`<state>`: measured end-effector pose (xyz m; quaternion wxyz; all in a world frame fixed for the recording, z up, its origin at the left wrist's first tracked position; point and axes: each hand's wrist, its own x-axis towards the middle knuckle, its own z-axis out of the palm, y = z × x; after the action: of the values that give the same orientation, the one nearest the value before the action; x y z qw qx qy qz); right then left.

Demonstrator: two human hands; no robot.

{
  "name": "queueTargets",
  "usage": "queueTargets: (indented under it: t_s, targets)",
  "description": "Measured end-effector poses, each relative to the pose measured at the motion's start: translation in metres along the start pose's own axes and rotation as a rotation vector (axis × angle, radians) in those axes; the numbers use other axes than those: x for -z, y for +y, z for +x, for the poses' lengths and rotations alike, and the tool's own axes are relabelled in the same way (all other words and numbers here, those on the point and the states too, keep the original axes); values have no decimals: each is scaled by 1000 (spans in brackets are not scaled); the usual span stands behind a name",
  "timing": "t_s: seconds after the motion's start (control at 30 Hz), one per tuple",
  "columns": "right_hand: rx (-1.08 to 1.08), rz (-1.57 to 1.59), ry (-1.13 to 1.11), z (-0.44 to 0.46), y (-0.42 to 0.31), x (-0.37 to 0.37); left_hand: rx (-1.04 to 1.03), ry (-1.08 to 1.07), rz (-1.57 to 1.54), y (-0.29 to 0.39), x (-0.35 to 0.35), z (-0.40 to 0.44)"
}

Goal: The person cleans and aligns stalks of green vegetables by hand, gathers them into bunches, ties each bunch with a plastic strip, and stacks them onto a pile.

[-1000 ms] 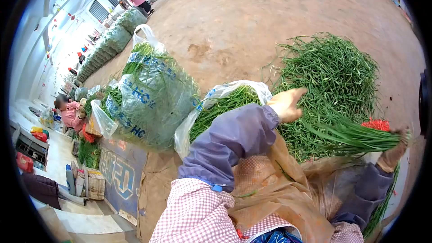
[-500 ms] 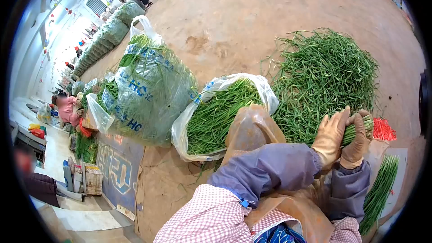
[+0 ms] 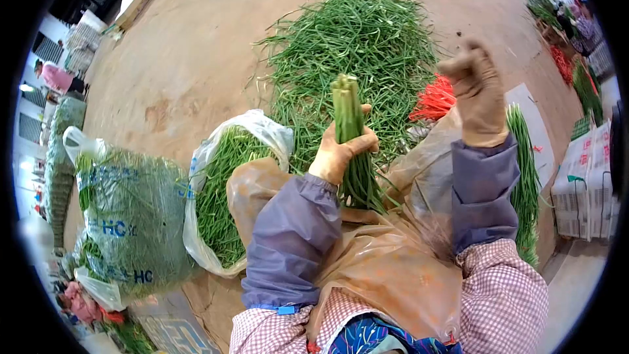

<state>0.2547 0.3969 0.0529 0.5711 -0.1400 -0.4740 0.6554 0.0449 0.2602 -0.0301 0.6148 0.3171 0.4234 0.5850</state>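
Observation:
My left hand [image 3: 342, 149], in a tan glove, is closed around a bunch of green chive-like stalks [image 3: 354, 118]. The pale cut ends point up and away from me, and the thin leafy ends hang onto my plastic apron [image 3: 393, 308]. My right hand [image 3: 477, 92], also gloved, is raised apart from the bunch, its fingers bent and blurred by motion. Just left of it lies a heap of red ties [image 3: 434, 97]. Beyond my left hand, loose green stalks [image 3: 354, 39] are piled on the floor.
Left of my knee stands an open plastic bag [image 3: 283, 136] of stalks, beside a larger full bag [image 3: 147, 216]. More stalks [image 3: 521, 183] lie under my right arm. White crates [image 3: 580, 190] stand at the right. A person in pink [image 3: 56, 77] is far off at the left.
My right hand has let go of the bunch and lifted away to the right. The left hand now holds the bunch more upright before me. The view has turned right.

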Motion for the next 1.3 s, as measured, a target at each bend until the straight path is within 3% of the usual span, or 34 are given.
queueTargets:
  t_s: [0.1, 0.17, 0.23, 0.33, 0.43, 0.47, 0.57, 0.6, 0.73, 0.77, 0.83, 0.93, 1.17, 1.3]
  targets:
    - [-294, -221, -125, -41, 35, -26, 32, -58, -216, 2, -4, 3]
    - [-502, -106, -164, -77, 66, -35, 37, -59, -352, -5, -6, 3]
    - [-211, -516, -311, -99, 71, -41, 15, -82, -365, -7, -1, 4]
    - [-305, -517, -278, -121, 89, -41, -59, -39, -419, -8, -7, 2]
    - [-277, -437, -303, -137, 93, -50, -117, -61, -411, -8, -11, 3]
    - [-185, -589, -327, -137, 93, -48, -106, -82, -416, -9, -9, 4]
    - [-290, -564, -247, -141, 105, -43, -79, -57, -346, -1, -20, 0]
    - [-231, -607, -242, -138, 102, -44, -83, -80, -363, -2, -19, 3]
    - [-362, -618, -172, -138, 82, -46, -158, 52, -369, 7, -28, 4]
    - [-383, -673, -159, -141, 81, -45, -136, 112, -280, 4, -13, 13]
    - [-404, -742, -149, -146, 80, -45, -347, 258, -157, 27, -30, 15]
    - [-435, -770, -158, -146, 81, -43, -387, 263, 49, 25, -14, 18]
    - [-553, -755, -207, -146, 63, -41, -513, 590, 876, 39, 35, 30]
    - [-442, -598, -151, -157, 65, -27, -456, 759, 522, 66, 65, 42]
